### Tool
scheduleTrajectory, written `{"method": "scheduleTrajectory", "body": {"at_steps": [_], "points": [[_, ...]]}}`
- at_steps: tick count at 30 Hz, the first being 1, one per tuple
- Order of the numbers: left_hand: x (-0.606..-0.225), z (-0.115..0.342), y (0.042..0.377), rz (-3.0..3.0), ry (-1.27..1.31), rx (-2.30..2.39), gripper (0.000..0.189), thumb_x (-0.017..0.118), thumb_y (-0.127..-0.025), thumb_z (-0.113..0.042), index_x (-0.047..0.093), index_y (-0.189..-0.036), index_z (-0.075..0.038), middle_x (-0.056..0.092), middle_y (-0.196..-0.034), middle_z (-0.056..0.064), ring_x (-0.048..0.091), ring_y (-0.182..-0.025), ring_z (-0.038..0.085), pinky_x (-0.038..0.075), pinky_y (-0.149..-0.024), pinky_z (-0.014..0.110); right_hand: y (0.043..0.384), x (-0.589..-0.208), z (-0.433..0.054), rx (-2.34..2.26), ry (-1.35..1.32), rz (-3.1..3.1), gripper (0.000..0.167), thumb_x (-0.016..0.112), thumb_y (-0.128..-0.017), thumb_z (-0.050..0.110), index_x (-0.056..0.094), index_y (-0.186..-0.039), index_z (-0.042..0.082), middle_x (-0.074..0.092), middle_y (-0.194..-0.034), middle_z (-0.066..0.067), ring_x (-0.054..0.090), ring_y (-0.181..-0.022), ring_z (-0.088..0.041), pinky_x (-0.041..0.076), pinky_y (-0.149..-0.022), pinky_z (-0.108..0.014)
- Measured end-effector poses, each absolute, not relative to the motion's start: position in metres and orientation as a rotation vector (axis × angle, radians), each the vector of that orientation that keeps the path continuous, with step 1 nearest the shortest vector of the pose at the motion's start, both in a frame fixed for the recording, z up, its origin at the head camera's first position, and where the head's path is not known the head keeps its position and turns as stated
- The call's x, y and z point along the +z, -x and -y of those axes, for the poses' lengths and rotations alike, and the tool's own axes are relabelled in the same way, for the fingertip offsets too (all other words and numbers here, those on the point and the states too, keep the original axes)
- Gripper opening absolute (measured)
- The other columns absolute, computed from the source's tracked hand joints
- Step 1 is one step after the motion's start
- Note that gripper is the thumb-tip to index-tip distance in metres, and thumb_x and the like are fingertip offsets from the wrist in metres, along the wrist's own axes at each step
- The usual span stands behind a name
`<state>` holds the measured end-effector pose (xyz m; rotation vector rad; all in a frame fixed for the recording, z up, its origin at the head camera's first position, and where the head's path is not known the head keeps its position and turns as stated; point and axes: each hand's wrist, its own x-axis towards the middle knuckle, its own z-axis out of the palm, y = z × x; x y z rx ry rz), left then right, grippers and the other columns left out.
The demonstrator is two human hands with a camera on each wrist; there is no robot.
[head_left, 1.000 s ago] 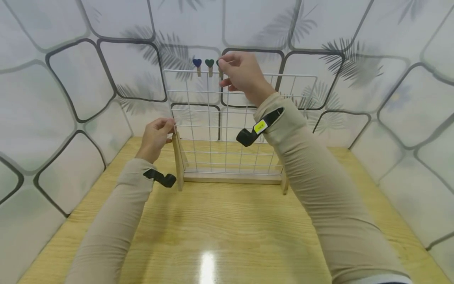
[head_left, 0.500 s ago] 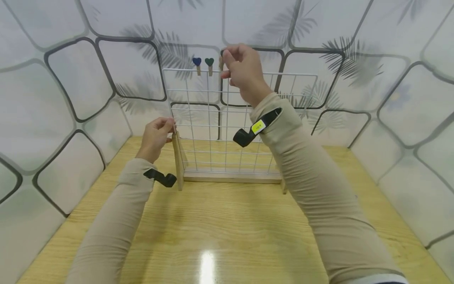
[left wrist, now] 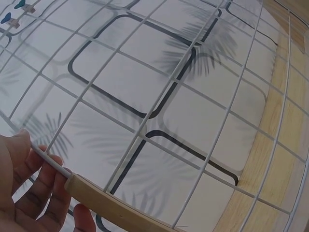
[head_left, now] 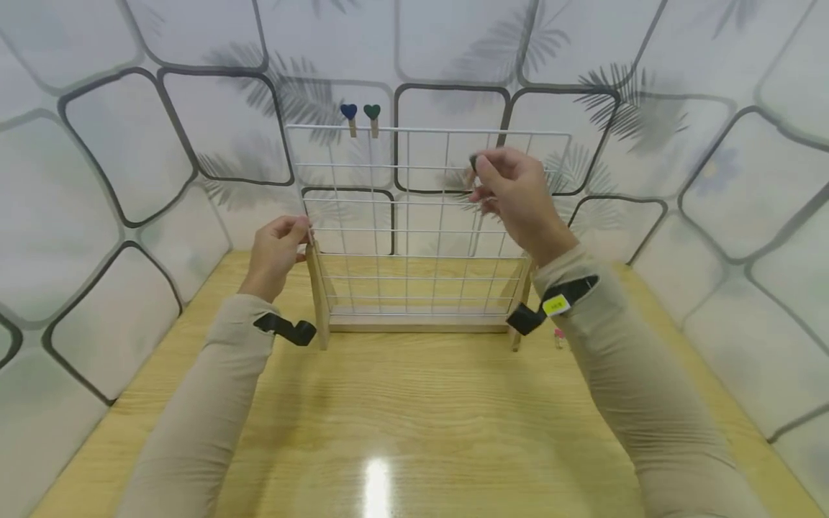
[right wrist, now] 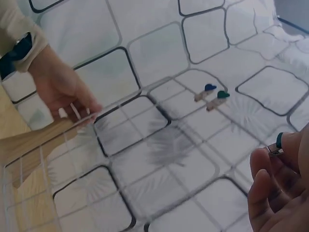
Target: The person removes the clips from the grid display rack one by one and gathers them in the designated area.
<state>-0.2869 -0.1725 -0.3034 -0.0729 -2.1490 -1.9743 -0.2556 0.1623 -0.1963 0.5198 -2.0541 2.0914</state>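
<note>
A white wire grid panel (head_left: 427, 130) stands upright in a wooden stand (head_left: 414, 325). With thumb and fingers my left hand (head_left: 272, 255) grips the panel's left edge wire, just above the stand's wooden side piece (left wrist: 113, 207). Two small wooden clothespins are clipped to the top wire toward the left: one with a blue heart (head_left: 349, 113), one with a green heart (head_left: 372, 114). Between thumb and forefinger, my right hand (head_left: 514, 187) pinches another clothespin (right wrist: 276, 147) with a green heart, in front of the panel's right half. Fingers cover part of this clothespin.
On the wooden table (head_left: 401, 417), a small pink-topped clothespin (head_left: 559, 337) lies right of the stand, partly covered by the right sleeve (head_left: 622, 360). Patterned cloth walls (head_left: 447, 43) enclose the table at the back and sides.
My right hand has taken the third clothespin off the top wire and carried it right and down. The left hand keeps its grip on the edge. The pink-topped clothespin has come into view.
</note>
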Motion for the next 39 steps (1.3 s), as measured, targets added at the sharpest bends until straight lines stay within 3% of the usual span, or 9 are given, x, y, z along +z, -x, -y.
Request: {"method": "scheduleTrajectory", "body": {"at_steps": [7,17,26,32,39], "points": [[-0.304,0.172,0.288,2.123,0.096,-2.005,0.014,0.057,-0.1,-0.026,0.065,-0.091,-0.018,0.062,-0.086,-0.005,0.056,-0.087,0.01,0.05,-0.066,0.021,0.237,-0.284,-0.235,2.027,-0.38,2.207,0.011,0.055,-0.1,0.013,0.059,-0.107,0.005,0.064,-0.089,0.001,0.062,-0.071,-0.012,0.05,-0.06,-0.022],[-0.302,0.177,0.283,2.082,0.11,-2.061,0.013,0.057,-0.099,-0.025,0.066,-0.091,-0.018,0.062,-0.086,-0.004,0.056,-0.086,0.01,0.05,-0.067,0.02,0.208,-0.368,-0.312,1.907,-0.089,2.458,0.017,0.054,-0.101,0.017,0.058,-0.11,0.002,0.063,-0.089,0.003,0.062,-0.074,-0.009,0.054,-0.066,-0.024],[-0.303,0.173,0.287,2.104,0.091,-2.041,0.015,0.057,-0.097,-0.028,0.065,-0.096,-0.015,0.061,-0.092,-0.005,0.057,-0.088,0.01,0.051,-0.067,0.02,0.197,-0.404,-0.357,1.828,0.065,2.731,0.045,0.051,-0.103,0.022,0.044,-0.127,-0.016,0.063,-0.094,-0.009,0.064,-0.078,-0.013,0.055,-0.069,-0.029],[-0.302,0.174,0.286,2.109,0.091,-2.032,0.014,0.057,-0.098,-0.028,0.065,-0.094,-0.017,0.061,-0.09,-0.005,0.056,-0.088,0.01,0.05,-0.067,0.02,0.199,-0.422,-0.367,1.749,0.091,2.876,0.038,0.054,-0.101,0.016,0.049,-0.121,-0.017,0.065,-0.089,-0.008,0.063,-0.075,-0.013,0.054,-0.066,-0.027],[-0.301,0.173,0.285,2.125,0.096,-2.025,0.015,0.057,-0.098,-0.029,0.065,-0.094,-0.017,0.061,-0.091,-0.004,0.056,-0.089,0.01,0.051,-0.067,0.02,0.197,-0.431,-0.37,1.489,-0.076,3.053,0.018,0.059,-0.097,0.01,0.062,-0.1,-0.008,0.064,-0.079,-0.007,0.062,-0.07,-0.017,0.054,-0.061,-0.028]]}}
